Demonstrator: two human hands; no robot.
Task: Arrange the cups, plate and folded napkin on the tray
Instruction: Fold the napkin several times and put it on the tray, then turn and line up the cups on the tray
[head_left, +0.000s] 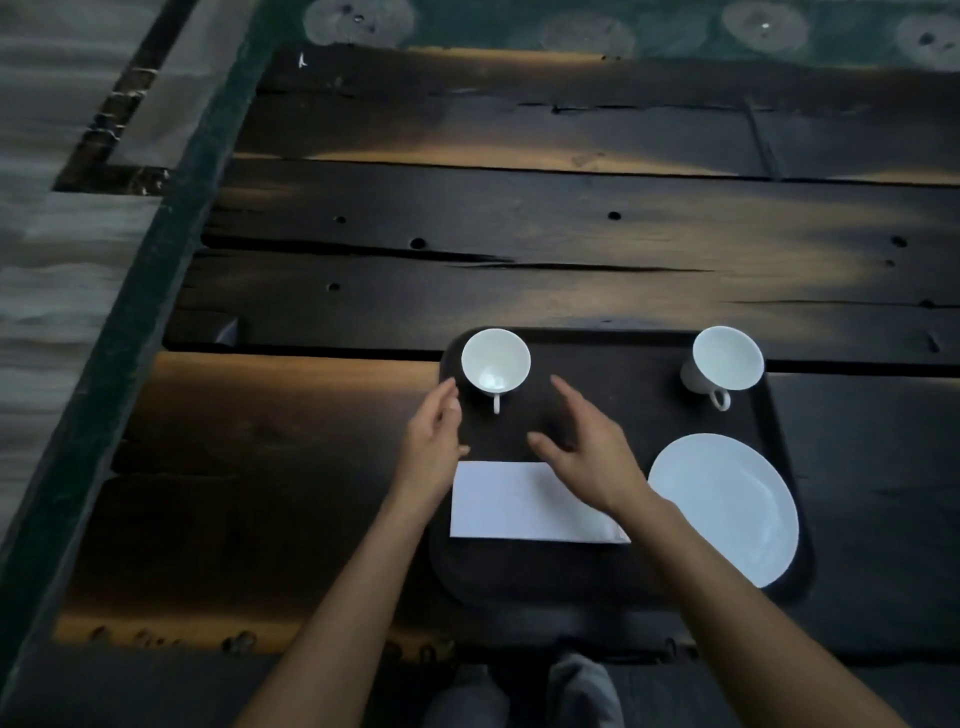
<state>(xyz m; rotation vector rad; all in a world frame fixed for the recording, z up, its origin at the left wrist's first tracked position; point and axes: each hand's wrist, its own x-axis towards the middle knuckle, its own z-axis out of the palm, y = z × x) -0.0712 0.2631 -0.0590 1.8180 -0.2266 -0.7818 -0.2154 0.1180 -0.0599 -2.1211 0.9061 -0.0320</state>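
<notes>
A dark tray (613, 582) lies on the wooden table. One white cup (496, 366) stands in its far left corner, handle toward me, and a second white cup (727, 361) stands in the far right corner. A white plate (727, 506) rests at the near right. A folded white napkin (511, 501) lies at the near left. My left hand (434, 441) hovers just left of the first cup, fingers apart, holding nothing. My right hand (587, 452) is spread open over the tray's middle, and its wrist covers the napkin's right end.
The table (519, 218) is made of dark, cracked planks with holes and stretches far beyond the tray. A dark green border (156, 270) runs along its left side, with grey floor beyond. My knees (524, 696) show below the near edge.
</notes>
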